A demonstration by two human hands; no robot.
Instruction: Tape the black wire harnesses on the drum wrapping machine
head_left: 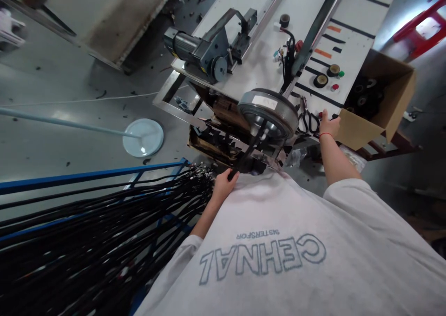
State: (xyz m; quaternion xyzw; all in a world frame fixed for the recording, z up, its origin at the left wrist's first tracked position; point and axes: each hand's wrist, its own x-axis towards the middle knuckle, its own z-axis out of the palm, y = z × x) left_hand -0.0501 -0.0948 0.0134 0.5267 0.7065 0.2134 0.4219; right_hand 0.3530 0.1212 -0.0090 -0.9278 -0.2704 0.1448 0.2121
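At far left, many black cables (87, 255) lie along a blue rack (97, 174). Beyond them, a round white base (149, 141) with a pole stands on the floor. A motor (186, 46) is mounted at the table's (254, 74) left edge. The left hand (225, 186), close to the shirt front, has its fingers closed around a black cable (249, 152), which runs up into a labelled wheel (278, 114) at the table's near end. Black-handled scissors (306, 121) lie right of the wheel, below two tape rolls (326, 75). The right hand (330, 125) is at the table edge, just beside the scissors, thumb and forefinger apart; whether they pinch anything cannot be told. An open cardboard box (400, 104) stands at right.
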